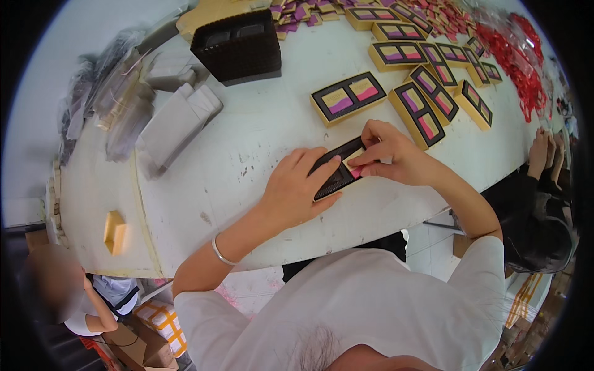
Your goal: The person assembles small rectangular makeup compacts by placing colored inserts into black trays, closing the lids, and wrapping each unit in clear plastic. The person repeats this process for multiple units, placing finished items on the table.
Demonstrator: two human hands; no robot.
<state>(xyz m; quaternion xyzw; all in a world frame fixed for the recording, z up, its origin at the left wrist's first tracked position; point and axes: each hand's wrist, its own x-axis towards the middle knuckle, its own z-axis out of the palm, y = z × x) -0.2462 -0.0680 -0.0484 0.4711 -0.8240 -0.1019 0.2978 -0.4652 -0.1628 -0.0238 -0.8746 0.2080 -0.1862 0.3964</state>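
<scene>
On the white table before me lies a gold-edged box with a black two-compartment insert (335, 179). My left hand (296, 187) grips it at its left end, fingers across the top and thumb along the near edge. The left compartment shows bare black. At the right compartment, my right hand (390, 154) pinches a small pink-and-gold packet (355, 166), partly hidden by the fingers. Just beyond stands a similar gold box (348, 98) holding one purple-and-gold and one pink-and-gold packet.
Several filled gold boxes (418, 115) crowd the far right. Behind them lie loose packets (307, 13) and red ribbons (526, 68). A stack of black inserts (238, 48) stands far left, near pale sleeves (176, 127). A gold piece (112, 232) lies left. Other people sit at both sides.
</scene>
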